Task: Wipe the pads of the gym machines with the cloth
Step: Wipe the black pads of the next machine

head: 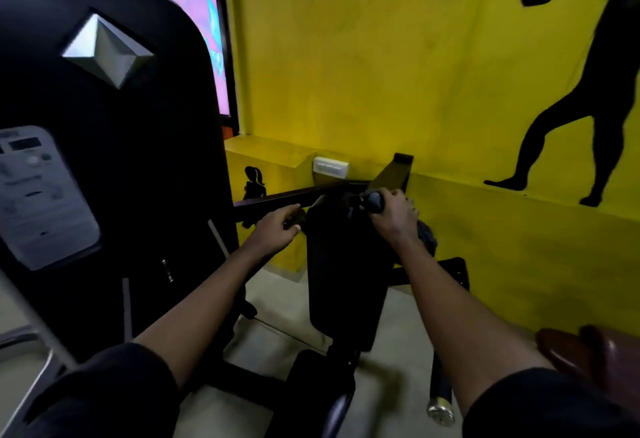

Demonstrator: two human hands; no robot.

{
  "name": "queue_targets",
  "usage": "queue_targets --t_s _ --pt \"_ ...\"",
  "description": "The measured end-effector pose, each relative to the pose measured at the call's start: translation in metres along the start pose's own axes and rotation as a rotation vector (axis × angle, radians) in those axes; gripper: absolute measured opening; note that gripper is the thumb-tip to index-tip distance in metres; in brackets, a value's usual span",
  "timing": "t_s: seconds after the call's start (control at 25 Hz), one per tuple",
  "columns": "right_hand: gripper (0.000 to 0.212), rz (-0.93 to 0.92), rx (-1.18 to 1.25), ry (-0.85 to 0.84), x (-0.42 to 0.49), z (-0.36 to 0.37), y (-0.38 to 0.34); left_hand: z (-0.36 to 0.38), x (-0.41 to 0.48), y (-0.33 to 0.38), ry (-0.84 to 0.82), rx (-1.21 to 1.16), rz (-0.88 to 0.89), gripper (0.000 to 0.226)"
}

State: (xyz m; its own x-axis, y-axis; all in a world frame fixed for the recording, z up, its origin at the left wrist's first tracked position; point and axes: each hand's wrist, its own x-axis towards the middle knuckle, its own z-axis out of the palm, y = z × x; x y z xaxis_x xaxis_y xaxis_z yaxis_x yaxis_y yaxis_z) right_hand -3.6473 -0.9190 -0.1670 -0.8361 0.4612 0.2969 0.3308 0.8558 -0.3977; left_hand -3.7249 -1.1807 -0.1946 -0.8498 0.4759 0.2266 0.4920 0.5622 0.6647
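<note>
A long black pad (341, 271) of a gym machine tilts up in the middle of the view. My right hand (389, 211) grips a dark grey cloth (375, 201) at the pad's top right edge; more of the cloth (426, 235) hangs behind my wrist. My left hand (277, 226) is at the pad's top left edge, its thumb and fingers curled round a small dark part there; what that part is stays too dark to tell.
A tall black weight-stack shroud (114, 167) with a grey instruction label (41, 195) fills the left. A yellow wall (381, 74) with black silhouettes stands close behind. A black frame bar (284, 198) runs behind the pad. A brown pad (588, 351) sits at right, a chrome-tipped bar (440, 406) below.
</note>
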Motion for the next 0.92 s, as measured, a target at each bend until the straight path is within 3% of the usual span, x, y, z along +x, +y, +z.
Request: queue_targets --t_s 0.2,0.4,0.68,0.84,0.92 --pt "0.042 0.063 -0.101 0.078 0.001 0.026 -0.013 0.021 0.049 -0.033 -0.077 0.008 0.084 0.059" --pt "0.056 0.096 -0.197 0.130 0.005 0.035 -0.024 0.037 0.076 -0.050 -0.101 -0.095 0.174 0.044" --pt "0.060 0.188 -0.237 0.205 0.001 0.048 -0.039 0.046 0.103 -0.074 -0.111 -0.176 0.331 0.044" --pt "0.059 0.119 -0.250 0.228 -0.009 0.062 -0.061 0.044 0.116 -0.077 -0.100 -0.197 0.522 0.046" --pt "0.056 0.081 -0.216 0.220 -0.010 0.064 -0.054 0.044 0.121 -0.081 -0.156 -0.249 0.538 0.047"
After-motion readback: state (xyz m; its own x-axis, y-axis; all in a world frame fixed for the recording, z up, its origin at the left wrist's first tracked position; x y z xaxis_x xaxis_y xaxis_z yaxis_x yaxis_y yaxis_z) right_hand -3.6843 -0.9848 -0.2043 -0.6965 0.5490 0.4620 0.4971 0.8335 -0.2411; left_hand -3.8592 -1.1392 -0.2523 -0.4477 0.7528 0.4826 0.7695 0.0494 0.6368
